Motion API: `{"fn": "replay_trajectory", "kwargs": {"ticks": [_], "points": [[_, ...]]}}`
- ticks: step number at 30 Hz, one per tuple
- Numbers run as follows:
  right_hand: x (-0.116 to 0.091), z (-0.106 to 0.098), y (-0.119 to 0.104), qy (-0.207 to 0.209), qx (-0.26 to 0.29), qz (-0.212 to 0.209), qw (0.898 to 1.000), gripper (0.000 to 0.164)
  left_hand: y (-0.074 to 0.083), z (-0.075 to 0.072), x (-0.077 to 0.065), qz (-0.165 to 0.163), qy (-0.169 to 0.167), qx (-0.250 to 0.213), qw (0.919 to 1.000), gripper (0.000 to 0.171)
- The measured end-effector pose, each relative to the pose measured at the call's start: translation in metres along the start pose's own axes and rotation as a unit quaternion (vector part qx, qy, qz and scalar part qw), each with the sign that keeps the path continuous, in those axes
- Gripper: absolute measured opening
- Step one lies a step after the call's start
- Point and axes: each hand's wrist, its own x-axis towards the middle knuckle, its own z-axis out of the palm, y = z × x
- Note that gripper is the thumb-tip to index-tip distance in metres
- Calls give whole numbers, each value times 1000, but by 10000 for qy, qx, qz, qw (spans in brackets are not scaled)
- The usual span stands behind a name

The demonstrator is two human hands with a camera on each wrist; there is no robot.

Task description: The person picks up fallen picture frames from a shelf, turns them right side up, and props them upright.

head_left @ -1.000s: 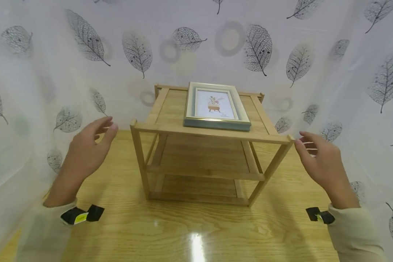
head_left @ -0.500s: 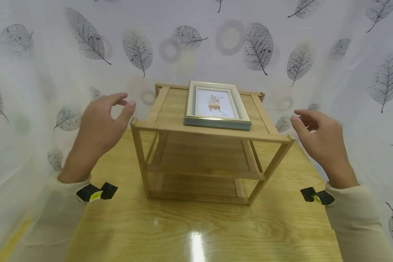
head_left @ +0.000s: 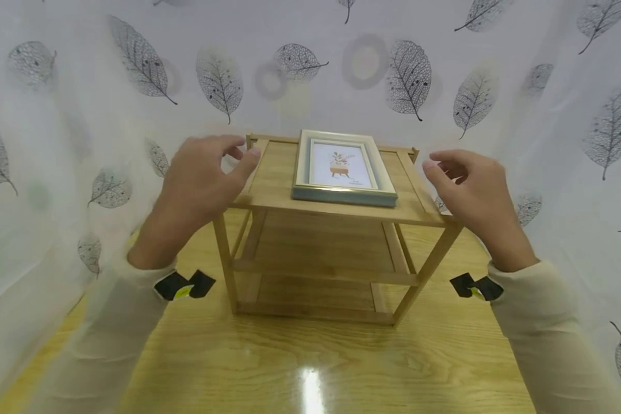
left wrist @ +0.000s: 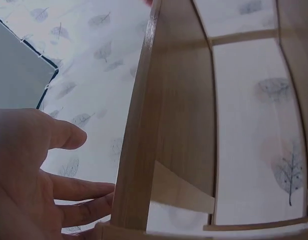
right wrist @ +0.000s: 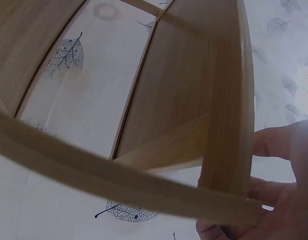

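Note:
A three-tier wooden shelf rack point(head_left: 274, 167) stands on the floor in the head view. On its top board lies a picture frame point(head_left: 338, 164) with a pale border and a small plant drawing. My left hand point(head_left: 204, 178) hovers over the rack's left front corner, fingers loosely bent and holding nothing. My right hand point(head_left: 471, 187) is at the right front corner, likewise relaxed and without a hold. In the left wrist view, the left fingertips point(left wrist: 106, 192) come right up to a wooden side rail. The right wrist view shows right fingers point(right wrist: 266, 190) partly hidden behind the rack's corner.
Translucent curtains point(head_left: 310, 109) printed with grey leaves hang behind and on both sides of the rack. A glossy wood-grain surface point(head_left: 269, 368) spreads beneath it. A black band point(head_left: 185, 286) with square tabs is on the left wrist, a similar band point(head_left: 477, 287) on the right.
Both hands have risen and moved inward from beside the rack to its upper front corners. The rack and the picture frame have stayed in place.

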Motion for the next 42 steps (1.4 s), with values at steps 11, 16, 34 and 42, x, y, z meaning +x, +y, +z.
{"fn": "replay_trajectory", "kwargs": {"ticks": [11, 16, 34, 42], "points": [[15, 17, -20, -955, -85, 420, 9945, 53, 24, 22, 16, 82, -692, 393, 9968, 54], [18, 25, -24, -1271, -95, 439, 9909, 52, 31, 30, 24, 72, -1108, 555, 9923, 51], [24, 34, -30, -1974, -110, 441, 9793, 43, 32, 43, 35, 395, -1338, 583, 9885, 34], [23, 36, -32, -1875, -187, 256, 9818, 35, 37, 42, 35, 527, -1238, 724, 9883, 36]]}}
